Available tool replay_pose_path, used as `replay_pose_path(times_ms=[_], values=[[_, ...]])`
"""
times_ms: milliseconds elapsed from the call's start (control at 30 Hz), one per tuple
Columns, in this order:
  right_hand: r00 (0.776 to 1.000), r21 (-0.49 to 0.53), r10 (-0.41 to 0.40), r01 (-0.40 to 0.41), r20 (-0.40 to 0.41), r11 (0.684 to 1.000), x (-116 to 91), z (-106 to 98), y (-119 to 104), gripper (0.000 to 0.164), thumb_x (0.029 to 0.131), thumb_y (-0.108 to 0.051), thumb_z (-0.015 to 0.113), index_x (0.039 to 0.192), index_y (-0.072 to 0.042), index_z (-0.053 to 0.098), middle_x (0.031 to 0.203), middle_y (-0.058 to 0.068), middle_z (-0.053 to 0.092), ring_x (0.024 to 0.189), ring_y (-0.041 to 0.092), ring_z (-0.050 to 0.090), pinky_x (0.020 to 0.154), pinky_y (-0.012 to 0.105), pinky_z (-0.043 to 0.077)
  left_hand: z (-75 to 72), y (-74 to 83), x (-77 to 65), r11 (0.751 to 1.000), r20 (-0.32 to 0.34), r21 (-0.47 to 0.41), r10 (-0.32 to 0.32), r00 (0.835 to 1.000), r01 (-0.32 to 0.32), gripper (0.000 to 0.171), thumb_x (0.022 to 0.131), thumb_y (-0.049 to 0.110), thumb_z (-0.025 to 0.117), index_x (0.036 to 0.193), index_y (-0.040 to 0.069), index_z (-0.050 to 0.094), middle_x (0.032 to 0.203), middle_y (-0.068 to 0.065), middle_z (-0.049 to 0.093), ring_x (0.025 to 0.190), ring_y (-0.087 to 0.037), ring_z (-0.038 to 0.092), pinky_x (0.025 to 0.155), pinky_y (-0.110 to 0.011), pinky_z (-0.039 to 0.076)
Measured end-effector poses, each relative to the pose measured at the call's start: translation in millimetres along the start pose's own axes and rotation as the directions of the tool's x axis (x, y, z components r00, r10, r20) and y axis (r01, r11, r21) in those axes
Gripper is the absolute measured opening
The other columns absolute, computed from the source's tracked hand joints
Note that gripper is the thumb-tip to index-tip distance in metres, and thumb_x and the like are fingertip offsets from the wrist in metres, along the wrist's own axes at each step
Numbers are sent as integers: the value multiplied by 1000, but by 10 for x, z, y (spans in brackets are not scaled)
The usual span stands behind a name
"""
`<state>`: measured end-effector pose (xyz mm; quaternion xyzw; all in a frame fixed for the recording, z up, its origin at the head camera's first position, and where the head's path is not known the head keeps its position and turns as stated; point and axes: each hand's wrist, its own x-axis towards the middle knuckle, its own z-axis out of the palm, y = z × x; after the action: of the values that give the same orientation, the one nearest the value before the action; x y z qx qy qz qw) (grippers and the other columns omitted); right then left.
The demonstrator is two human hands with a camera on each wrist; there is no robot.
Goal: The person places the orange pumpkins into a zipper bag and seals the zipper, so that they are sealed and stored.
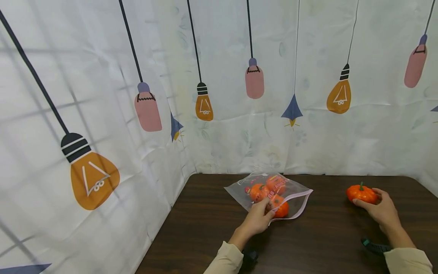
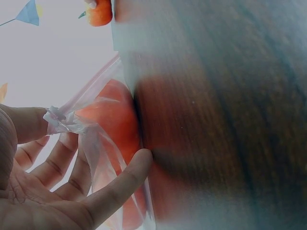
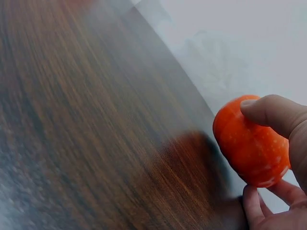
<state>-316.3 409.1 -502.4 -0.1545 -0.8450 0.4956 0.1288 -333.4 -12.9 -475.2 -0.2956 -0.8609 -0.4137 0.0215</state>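
Note:
A clear zip bag [image 1: 236,192] with a pale pink zip edge lies on the table, several small orange pumpkins [image 1: 281,207] inside it. My left hand [image 1: 257,217] pinches the bag near its mouth. In the left wrist view the thumb presses on the crumpled zip edge [image 2: 64,120], while one finger reaches along the tabletop under the bag. Off to the right, my right hand [image 1: 381,209] grips another small orange pumpkin [image 1: 362,194] with a green stem. The right wrist view shows the thumb across this pumpkin [image 3: 249,143] and fingers beneath it, its shadow falling on the wood.
The dark wood table [image 1: 328,228] runs back to a white curtain [image 1: 226,148] printed with hanging lamps. Another curtain stretch closes off the left side. A dark strap [image 1: 374,246] shows at the right wrist, and a dark device [image 1: 249,258] at the left.

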Motion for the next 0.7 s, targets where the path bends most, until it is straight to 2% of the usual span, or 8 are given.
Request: replay_pose_path(times_ms=[267,433,533,700], values=[[1000,53,29,-29,-6,998,-71,22,22,104,96,-41,69,159,7,1,162,41,3,138,57,22,111,70,27,6,0,0,1000,5,6,4,1000,-4,8,99,11,64,96,15,58,83,3,59,70,1,48,66,-17,44],[1000,50,21,-20,-11,999,-90,46,8,104,96,-41,70,160,6,3,162,40,6,135,54,25,101,60,35,-7,11,-2,1000,3,5,7,1000,-7,8,100,11,63,95,15,57,83,3,59,69,1,48,66,-17,44],[1000,61,30,-29,-3,998,-104,54,-3,105,95,-42,70,160,6,3,162,40,4,137,56,24,104,63,34,-10,12,-3,1000,6,11,12,1000,-12,7,100,12,63,96,14,58,83,3,59,69,1,48,65,-17,44],[996,70,30,-36,85,997,-135,38,-63,106,97,-47,66,158,8,-2,160,43,-3,141,63,12,109,77,22,-13,19,-6,1000,6,5,21,1000,-21,6,100,12,63,96,12,58,81,2,59,66,0,47,63,-17,43]])
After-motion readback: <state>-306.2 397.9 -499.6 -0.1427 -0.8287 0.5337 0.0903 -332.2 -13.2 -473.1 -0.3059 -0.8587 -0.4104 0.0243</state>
